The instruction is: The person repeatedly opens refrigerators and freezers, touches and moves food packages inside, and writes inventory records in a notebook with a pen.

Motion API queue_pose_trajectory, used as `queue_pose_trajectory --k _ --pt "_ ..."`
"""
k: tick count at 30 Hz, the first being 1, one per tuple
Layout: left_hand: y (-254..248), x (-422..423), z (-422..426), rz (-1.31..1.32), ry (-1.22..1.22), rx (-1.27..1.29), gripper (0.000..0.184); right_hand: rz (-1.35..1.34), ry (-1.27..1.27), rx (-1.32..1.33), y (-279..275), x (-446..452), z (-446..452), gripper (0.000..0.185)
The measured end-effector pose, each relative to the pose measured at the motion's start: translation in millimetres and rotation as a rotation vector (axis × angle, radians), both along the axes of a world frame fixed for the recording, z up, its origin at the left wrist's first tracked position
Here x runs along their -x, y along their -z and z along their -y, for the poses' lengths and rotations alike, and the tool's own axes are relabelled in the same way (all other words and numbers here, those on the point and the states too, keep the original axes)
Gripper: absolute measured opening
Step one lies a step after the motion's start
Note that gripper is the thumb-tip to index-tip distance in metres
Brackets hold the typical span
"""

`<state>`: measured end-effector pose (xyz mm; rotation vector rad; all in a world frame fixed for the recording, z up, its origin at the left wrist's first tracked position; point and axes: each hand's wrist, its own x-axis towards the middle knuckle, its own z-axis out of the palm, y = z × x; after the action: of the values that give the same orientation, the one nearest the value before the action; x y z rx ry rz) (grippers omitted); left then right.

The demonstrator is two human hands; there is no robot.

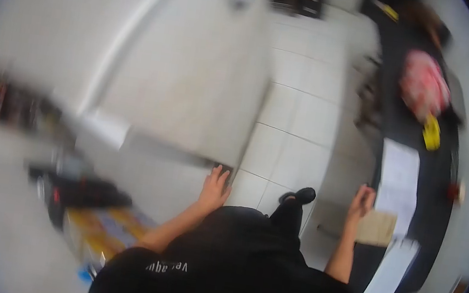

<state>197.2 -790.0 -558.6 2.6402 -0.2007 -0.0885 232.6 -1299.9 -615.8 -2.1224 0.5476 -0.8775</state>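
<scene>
My left hand (216, 189) is held out beside the lower corner of a large white cabinet-like body (197, 69). Its fingers are apart and nothing shows in them; whether the fingertips touch the dark edge there, I cannot tell. On the other side, my right hand (361, 201) hangs by the edge of a black desk (393, 103), its fingers loosely bent and apart with no object visible. Close to it lie an open book or sheets of white paper (399, 178) and a tan envelope-like sheet (377, 228).
A white pad (391, 270) lies on the desk's near end. Farther along are a yellow tag-like item (432, 133) and a red-and-white bundle (425, 83). White floor tiles (296, 113) run between desk and cabinet. A yellow patterned box (109, 228) stands at left, blurred.
</scene>
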Motion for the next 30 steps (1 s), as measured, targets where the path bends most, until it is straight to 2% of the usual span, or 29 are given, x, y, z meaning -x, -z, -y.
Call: queue_pose_trajectory --k 2,3,4,5,6,8,9,12,14,15,17,19,21,22,26,30 --pt "-8 43 -57 0.001 -0.184 -0.008 0.055 0.017 -0.506 0.225 -22 -29 -139 0.009" --pt "-17 59 -77 0.017 -0.294 0.006 0.055 0.062 -0.782 0.253 -36 -39 -213 0.01" --pt "-26 72 -96 0.075 -0.381 0.023 0.054 -0.058 -0.989 0.15 -50 -32 -282 0.013" --pt "-38 80 -116 0.137 -0.458 0.033 0.053 0.023 -1.206 0.139 -72 -22 -349 0.017" --pt "-52 86 -137 0.156 -0.531 0.038 0.053 0.23 -1.421 0.133 -103 -15 -410 0.018" --pt "-82 100 -174 0.37 -0.634 0.071 0.051 0.339 -1.674 0.067 -144 7 -509 0.021" --pt "-94 108 -191 0.385 -0.691 0.076 0.051 0.383 -1.757 0.046 -163 15 -548 0.021" --pt "-119 124 -244 0.585 -0.903 0.184 0.045 0.416 -1.919 -0.056 -202 9 -657 0.014" --pt "-122 143 -284 0.752 -1.06 0.215 0.029 0.344 -1.951 -0.159 -211 7 -732 0.011" --pt "-124 150 -307 0.755 -1.096 0.206 0.029 0.337 -1.987 -0.164 -214 7 -769 0.011" --pt "-130 155 -362 0.802 -1.176 0.215 0.008 0.084 -1.956 -0.506 -222 8 -841 0.015" --pt "-154 155 -417 0.774 -1.182 0.153 0.009 0.024 -1.97 -0.602 -238 14 -901 0.014" --pt "-182 142 -490 0.77 -1.147 0.086 0.015 0.333 -2.058 -0.354 -257 12 -957 0.011" --pt "-195 131 -520 0.751 -1.142 0.131 0.017 0.473 -2.048 -0.303 -270 3 -981 0.009" --pt "-263 105 -625 0.752 -1.087 0.166 0.019 0.429 -2.001 -0.208 -355 -35 -1068 0.015" --pt "-292 118 -699 0.769 -1.174 0.233 0.014 0.52 -2.081 -0.164 -414 -53 -1174 0.011"
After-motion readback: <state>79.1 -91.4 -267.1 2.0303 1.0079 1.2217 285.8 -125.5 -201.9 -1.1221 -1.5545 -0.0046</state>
